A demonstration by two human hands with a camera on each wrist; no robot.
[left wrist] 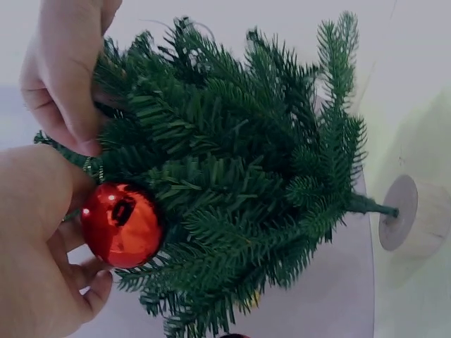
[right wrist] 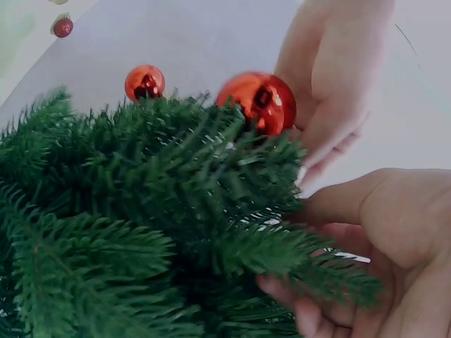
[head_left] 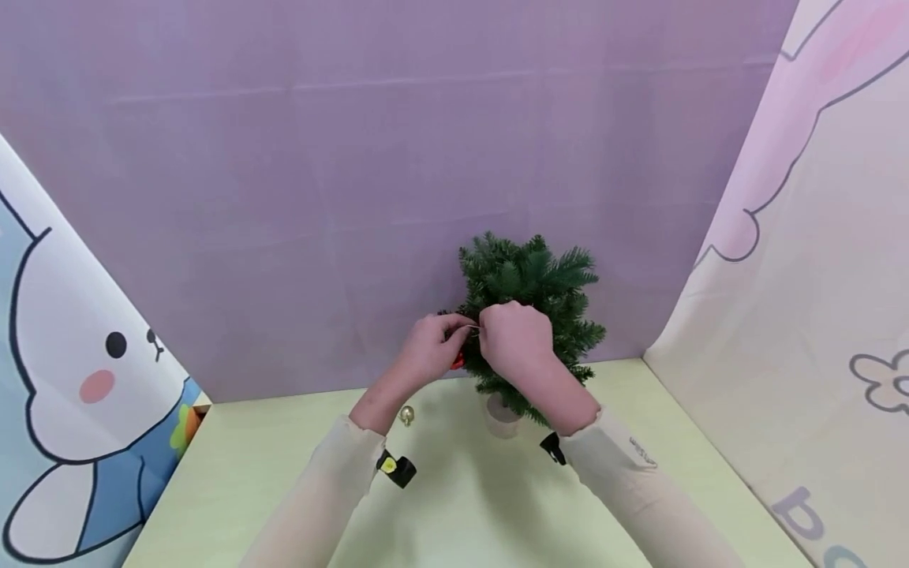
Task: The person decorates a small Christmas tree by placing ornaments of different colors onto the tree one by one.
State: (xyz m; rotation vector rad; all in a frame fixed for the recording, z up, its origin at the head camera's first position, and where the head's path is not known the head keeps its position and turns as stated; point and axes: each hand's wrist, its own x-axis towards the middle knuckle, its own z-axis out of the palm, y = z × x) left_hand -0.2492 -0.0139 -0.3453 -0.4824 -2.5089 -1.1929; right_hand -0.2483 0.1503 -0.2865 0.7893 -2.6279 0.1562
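A small artificial Christmas tree (head_left: 529, 276) stands on a pale round base (head_left: 503, 420). At its left side, both hands meet by the branch tips. My left hand (head_left: 426, 347) pinches the thin cord of a shiny red bauble (left wrist: 123, 225), which hangs just under the fingers against the needles. My right hand (head_left: 518, 339) grips a branch tip, its fingers curled round the needles in the right wrist view, close to the left fingertips. Another red bauble (right wrist: 144, 83) shows beyond the branches.
A gold bauble (head_left: 406, 415) lies on the pale yellow table (head_left: 263, 473), left of the base. A small red bauble (right wrist: 63, 27) appears farther off in the right wrist view. A purple backdrop (head_left: 319, 197) rises behind, with printed cloth panels (head_left: 781, 355) on either side.
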